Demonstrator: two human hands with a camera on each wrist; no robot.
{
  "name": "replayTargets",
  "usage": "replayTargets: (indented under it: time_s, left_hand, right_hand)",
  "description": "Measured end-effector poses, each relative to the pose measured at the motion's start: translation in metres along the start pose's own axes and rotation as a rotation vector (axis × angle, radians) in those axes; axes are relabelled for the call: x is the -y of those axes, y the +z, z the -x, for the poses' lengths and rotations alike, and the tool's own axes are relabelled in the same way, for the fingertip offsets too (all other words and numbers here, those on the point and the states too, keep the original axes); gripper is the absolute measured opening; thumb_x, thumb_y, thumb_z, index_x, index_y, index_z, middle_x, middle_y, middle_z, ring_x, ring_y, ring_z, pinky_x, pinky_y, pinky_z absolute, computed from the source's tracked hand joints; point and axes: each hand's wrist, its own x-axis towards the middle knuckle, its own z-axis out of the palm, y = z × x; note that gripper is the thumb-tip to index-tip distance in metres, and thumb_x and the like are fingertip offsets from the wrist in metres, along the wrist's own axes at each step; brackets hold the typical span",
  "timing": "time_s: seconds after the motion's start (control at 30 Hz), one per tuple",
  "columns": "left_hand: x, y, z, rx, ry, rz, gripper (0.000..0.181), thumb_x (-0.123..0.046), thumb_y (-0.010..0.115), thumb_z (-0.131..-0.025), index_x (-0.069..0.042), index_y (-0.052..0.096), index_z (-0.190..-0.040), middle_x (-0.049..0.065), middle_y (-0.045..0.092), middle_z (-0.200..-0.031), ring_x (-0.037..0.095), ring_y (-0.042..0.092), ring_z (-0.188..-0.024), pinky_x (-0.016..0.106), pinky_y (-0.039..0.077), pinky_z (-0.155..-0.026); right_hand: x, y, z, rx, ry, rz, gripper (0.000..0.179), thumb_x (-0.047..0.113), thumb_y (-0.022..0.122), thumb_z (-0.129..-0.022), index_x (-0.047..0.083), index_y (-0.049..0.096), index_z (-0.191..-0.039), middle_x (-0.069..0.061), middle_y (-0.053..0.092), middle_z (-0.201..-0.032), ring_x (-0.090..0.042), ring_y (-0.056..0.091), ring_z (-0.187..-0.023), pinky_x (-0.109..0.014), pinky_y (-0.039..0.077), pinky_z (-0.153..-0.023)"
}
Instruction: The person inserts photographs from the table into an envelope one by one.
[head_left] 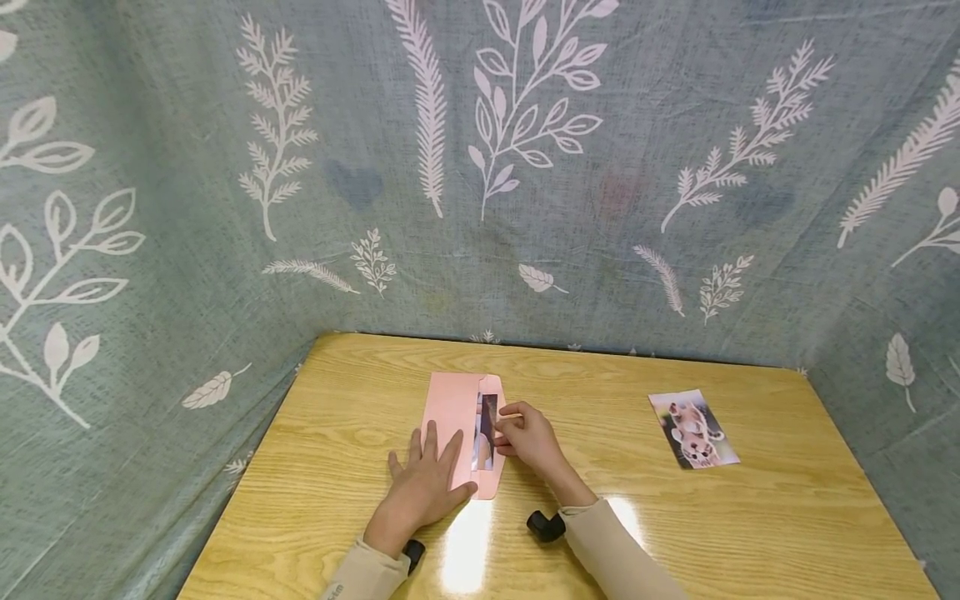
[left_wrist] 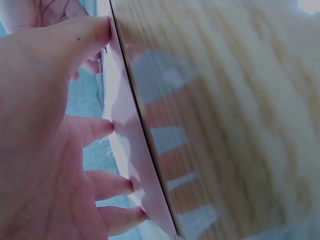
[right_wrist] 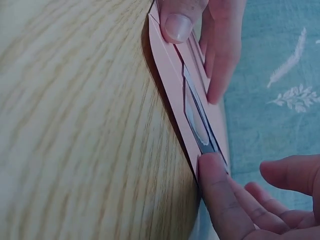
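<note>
A pink envelope lies on the wooden table with its flap opened out to the right. A photo sits partly in the envelope's mouth; a strip of it shows over the flap, the remainder hidden inside. My left hand rests on the envelope with fingers spread, its thumb near the mouth's lower end. At the photo's right edge is my right hand. One right fingertip presses against the photo and flap, while another finger stands apart from them.
A second photo, showing a small striped animal, lies farther right on the wooden table. Green leaf-patterned cloth hangs behind the table and at both sides. Bright reflections shine near the front.
</note>
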Motion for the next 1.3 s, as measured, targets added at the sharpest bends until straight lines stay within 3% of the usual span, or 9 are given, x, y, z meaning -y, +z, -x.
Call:
replayTargets:
  time_s: [0.1, 0.33, 0.6, 0.8, 1.3]
  left_hand:
    - [0.000, 0.000, 0.000, 0.003, -0.003, 0.001, 0.086, -0.064, 0.060, -0.090, -0.021, 0.032, -0.159, 0.029, 0.016, -0.161, 0.051, 0.014, -0.145, 0.082, 0.018, -0.098]
    - [0.000, 0.001, 0.001, 0.002, -0.003, -0.012, 0.086, -0.065, 0.060, -0.090, -0.021, 0.032, -0.158, 0.028, 0.017, -0.161, 0.051, 0.015, -0.145, 0.082, 0.019, -0.098]
    - [0.000, 0.000, 0.000, 0.009, -0.005, -0.017, 0.086, -0.065, 0.060, -0.090, -0.021, 0.032, -0.158, 0.028, 0.017, -0.161, 0.051, 0.015, -0.145, 0.082, 0.019, -0.098]
    - [0.000, 0.001, 0.001, 0.011, 0.001, -0.011, 0.085, -0.065, 0.060, -0.091, -0.022, 0.032, -0.159, 0.028, 0.016, -0.161, 0.051, 0.014, -0.146, 0.082, 0.018, -0.098]
    - [-0.002, -0.002, 0.000, 0.011, -0.004, -0.019, 0.084, -0.065, 0.059, -0.091, -0.023, 0.032, -0.159, 0.028, 0.016, -0.161, 0.051, 0.015, -0.145, 0.082, 0.019, -0.098]
  right_hand:
    - [-0.002, 0.001, -0.001, 0.014, 0.003, -0.014, 0.031, -0.001, 0.052, -0.101, -0.015, 0.050, -0.129, -0.033, 0.065, -0.105, -0.046, 0.068, -0.088, -0.050, 0.058, -0.075]
    - [0.000, 0.006, 0.000, 0.020, -0.008, -0.070, 0.030, 0.000, 0.053, -0.100, -0.012, 0.051, -0.127, -0.027, 0.068, -0.104, -0.036, 0.071, -0.082, -0.042, 0.060, -0.072]
    - [-0.001, 0.013, -0.005, 0.016, 0.006, -0.097, 0.030, 0.003, 0.056, -0.099, -0.010, 0.053, -0.125, -0.024, 0.069, -0.102, -0.035, 0.071, -0.080, -0.043, 0.060, -0.071]
    - [0.000, 0.018, -0.007, 0.015, 0.009, -0.086, 0.030, 0.005, 0.058, -0.099, -0.009, 0.053, -0.126, -0.026, 0.069, -0.103, -0.039, 0.071, -0.083, -0.045, 0.059, -0.071]
    - [0.007, 0.017, -0.008, 0.042, -0.013, 0.059, 0.026, 0.009, 0.059, -0.100, -0.005, 0.058, -0.122, -0.019, 0.068, -0.095, -0.028, 0.071, -0.081, -0.036, 0.060, -0.069]
